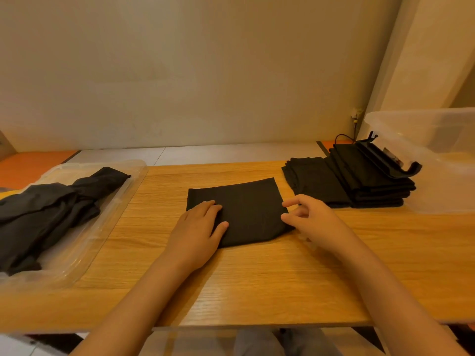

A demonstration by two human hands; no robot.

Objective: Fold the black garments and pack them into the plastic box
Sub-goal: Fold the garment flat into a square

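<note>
The folded black garment (246,206) sat mid-table (257,278) and looked soft, light and floppy. Left hand (195,232) lay flat on its left side, fingers straight. Right hand (313,222) was at the right edge, fingers loosely curled, gripping nothing. I'd scoop under both side edges with 2 hands.

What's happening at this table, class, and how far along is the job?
A person is folding black garments at a wooden table. The left hand presses flat on a folded garment at the centre; the right hand sits at its right edge, fingers loosely curled, apparently holding nothing. Unfolded garments lie in a clear tray on the left. A folded stack waits beside the plastic box on the right, not yet packed.
</note>
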